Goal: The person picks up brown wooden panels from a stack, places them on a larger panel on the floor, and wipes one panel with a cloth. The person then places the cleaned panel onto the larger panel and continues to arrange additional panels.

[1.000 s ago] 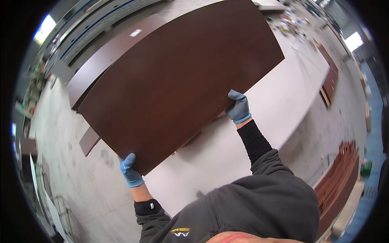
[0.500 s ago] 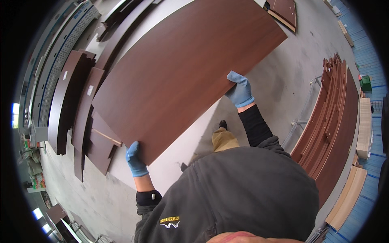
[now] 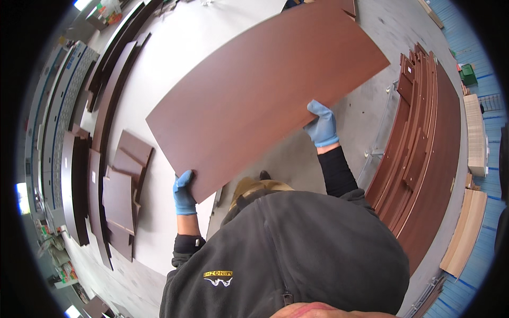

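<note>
A large reddish-brown wood panel (image 3: 265,90) is held up in front of me, slanting from the lower left to the upper right. My left hand (image 3: 184,193), in a blue glove, is closed on its near left corner, thumb on the upper face. My right hand (image 3: 321,124), also gloved in blue, grips the near long edge towards the right, its thumb on top. The other fingers of both hands are partly hidden by the panel and gloves.
On the left, a white table (image 3: 164,191) bears smaller brown panels (image 3: 119,193) and long dark boards (image 3: 74,185). To the right, a rack holds a stack of reddish-brown boards (image 3: 424,153). Light wood boards (image 3: 464,230) lie farther right, beside a green box (image 3: 468,74).
I have turned and stepped with the panel still in both hands. The table and its smaller panels now show more on the left, and the panel has moved away from them.
</note>
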The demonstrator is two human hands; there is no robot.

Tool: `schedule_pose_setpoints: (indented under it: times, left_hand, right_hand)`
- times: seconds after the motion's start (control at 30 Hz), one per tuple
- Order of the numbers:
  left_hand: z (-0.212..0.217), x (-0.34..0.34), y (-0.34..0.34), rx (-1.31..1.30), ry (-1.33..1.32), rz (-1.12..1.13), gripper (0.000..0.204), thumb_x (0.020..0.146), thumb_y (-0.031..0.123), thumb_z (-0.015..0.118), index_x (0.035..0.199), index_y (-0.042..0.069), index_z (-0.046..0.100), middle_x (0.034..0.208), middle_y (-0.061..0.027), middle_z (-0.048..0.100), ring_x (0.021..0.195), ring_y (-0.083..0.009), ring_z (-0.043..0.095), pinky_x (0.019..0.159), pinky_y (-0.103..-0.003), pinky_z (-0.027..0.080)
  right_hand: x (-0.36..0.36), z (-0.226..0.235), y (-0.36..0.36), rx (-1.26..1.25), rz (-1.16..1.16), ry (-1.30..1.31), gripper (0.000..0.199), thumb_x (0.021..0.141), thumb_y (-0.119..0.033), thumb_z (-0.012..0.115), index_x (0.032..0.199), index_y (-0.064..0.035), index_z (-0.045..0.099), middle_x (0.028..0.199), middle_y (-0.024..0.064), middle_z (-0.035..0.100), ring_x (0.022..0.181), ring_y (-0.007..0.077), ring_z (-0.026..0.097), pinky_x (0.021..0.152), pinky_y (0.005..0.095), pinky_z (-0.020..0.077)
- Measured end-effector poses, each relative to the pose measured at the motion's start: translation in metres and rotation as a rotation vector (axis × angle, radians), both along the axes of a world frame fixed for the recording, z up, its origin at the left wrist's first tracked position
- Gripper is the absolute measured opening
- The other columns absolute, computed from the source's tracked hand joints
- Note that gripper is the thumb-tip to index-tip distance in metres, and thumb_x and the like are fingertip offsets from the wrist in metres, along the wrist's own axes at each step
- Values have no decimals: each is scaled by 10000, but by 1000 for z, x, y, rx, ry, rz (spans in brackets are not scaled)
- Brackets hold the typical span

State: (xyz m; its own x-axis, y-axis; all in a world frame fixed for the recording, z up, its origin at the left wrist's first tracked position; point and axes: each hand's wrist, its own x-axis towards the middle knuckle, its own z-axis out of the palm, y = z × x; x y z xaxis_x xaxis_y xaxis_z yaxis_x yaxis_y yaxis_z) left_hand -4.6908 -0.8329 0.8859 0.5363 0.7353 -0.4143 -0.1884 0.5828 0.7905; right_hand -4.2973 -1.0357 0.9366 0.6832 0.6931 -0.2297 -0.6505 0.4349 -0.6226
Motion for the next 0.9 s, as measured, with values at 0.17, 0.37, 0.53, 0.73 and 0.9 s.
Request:
schedule_pose_setpoints:
  times: [0.17, 0.37, 0.53, 0.73, 0.9]
  left_hand:
    - [-8, 69, 31, -2, 78, -57, 665, 837, 120, 660, 1466, -6, 483, 1304, -146, 622, 1147, -293, 654, 988, -435, 571]
    - [-55, 159, 86, 37, -48, 5, 287, 941, 188, 622, 1131, 3, 734, 1084, -84, 748, 1016, -219, 711, 975, -363, 567]
    - [-89, 241, 154, 65, 223, 74, 437, 856, 138, 683, 1267, -5, 646, 1102, -76, 717, 975, -210, 690, 898, -353, 573]
    - [-85, 357, 228, -96, -73, 62, 262, 930, 171, 686, 1136, 12, 714, 1081, -60, 729, 998, -191, 693, 941, -357, 564]
    - [-96, 451, 272, -132, -18, 111, 402, 856, 72, 690, 1257, 59, 665, 1074, -45, 711, 979, -186, 688, 925, -357, 574]
  right_hand:
    - [58, -24, 1, 2, -29, 61, 346, 833, -31, 688, 1173, -89, 654, 1141, 19, 660, 1115, 217, 645, 1017, 424, 518]
    - [161, -59, 60, -47, -25, 116, 293, 828, -42, 695, 1116, -84, 655, 1120, 26, 668, 1086, 222, 646, 1026, 433, 511]
    - [276, -76, 137, -37, 41, 132, 201, 849, -44, 688, 1048, -65, 670, 1039, 42, 689, 1016, 215, 662, 994, 411, 531]
    - [400, -85, 226, -90, 36, 181, 149, 852, -55, 679, 999, -74, 665, 1008, 45, 688, 969, 221, 668, 949, 413, 554]
    - [503, -79, 293, -94, 122, 202, 124, 837, -48, 691, 936, -111, 649, 954, 18, 663, 918, 206, 652, 938, 418, 548]
